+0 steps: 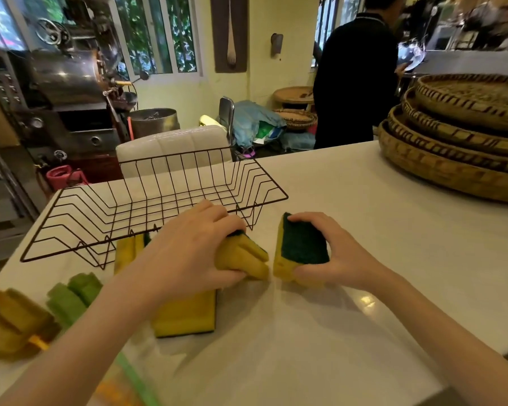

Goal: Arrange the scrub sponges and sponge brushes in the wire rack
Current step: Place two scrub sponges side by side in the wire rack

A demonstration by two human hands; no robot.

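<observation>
Nearby, along the bench's (pixel 364 230) right edge, four stacked woven trays (pixel 458 136); past the far edge, a white chair back (pixel 173 148) and a person in dark clothes (pixel 352 83). Wire rack (pixel 147 200) near the far left corner, nothing in it. Left hand (pixel 188 247) closed round a bunch of yellow sponges (pixel 244 256) just before the rack's near rim, covering part of a flat yellow sponge (pixel 185 315). Right hand (pixel 338 253) gripping one green-topped sponge (pixel 299 247), close beside the bunch, barely apart. Another yellow sponge (pixel 126 250) touching the rack's near rim. By the left edge, two sponge brushes: one green (pixel 74 294), one yellow (pixel 12 323), both blurred.
</observation>
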